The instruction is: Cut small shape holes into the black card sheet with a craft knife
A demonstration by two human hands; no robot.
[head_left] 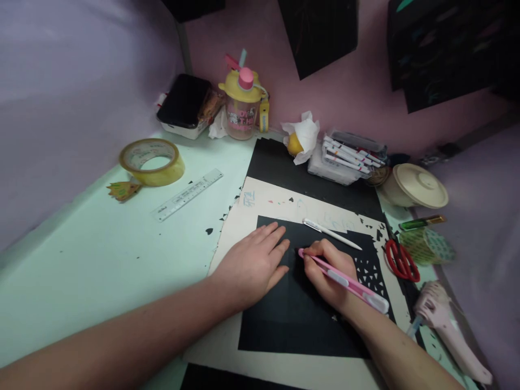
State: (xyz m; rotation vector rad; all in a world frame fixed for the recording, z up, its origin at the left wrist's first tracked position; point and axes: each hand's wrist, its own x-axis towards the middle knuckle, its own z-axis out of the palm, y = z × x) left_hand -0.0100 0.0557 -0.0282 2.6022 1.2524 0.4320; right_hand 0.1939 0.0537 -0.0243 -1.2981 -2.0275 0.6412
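A black paper sheet [300, 330] lies on a white board [227, 336], with small triangular holes near its right edge. Flat on the sheet's left part rests my left hand [254, 265], fingers spread and holding nothing. My right hand [331, 271] grips a pink craft knife [349, 283], its front end pointing left at the black sheet, just right of my left fingertips. The blade tip is too small to make out. Above my right hand, a white pen [332, 234] lies across the sheet's upper edge.
Left are a tape roll [162, 170] and clear ruler [189, 195]. A yellow-lidded cup [241, 108], black-topped box [184, 105] and marker case [345, 157] stand at the back. Right are red scissors [400, 262], a lidded bowl [420, 187] and pink glue gun [447, 325]. Black scraps lie about.
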